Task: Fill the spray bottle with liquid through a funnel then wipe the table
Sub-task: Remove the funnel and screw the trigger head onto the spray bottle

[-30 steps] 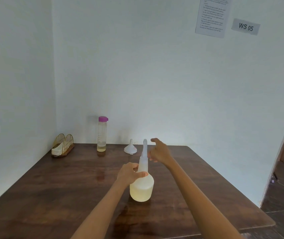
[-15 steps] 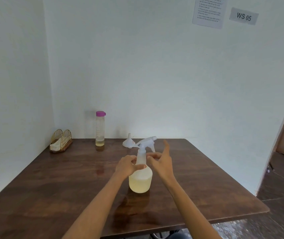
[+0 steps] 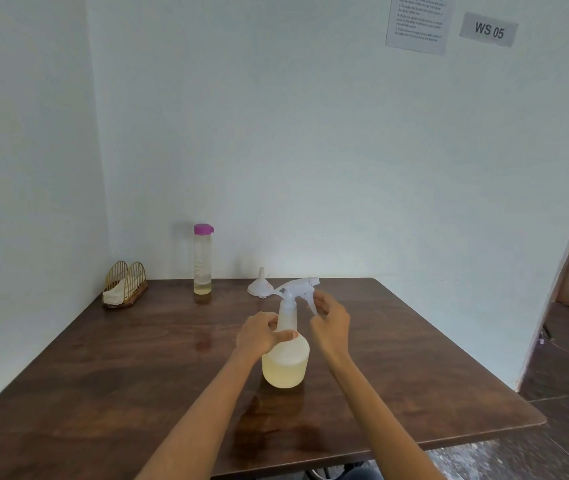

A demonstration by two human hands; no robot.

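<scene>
While gripping bottle (image 3: 286,355) — left hand (image 3: 259,336).

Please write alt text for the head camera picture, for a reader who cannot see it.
A person's left hand grips a spray bottle of pale yellow liquid on a brown table, while the right hand is at its trigger head. Behind stand a white funnel, a purple-capped bottle and a gold napkin holder.
</scene>
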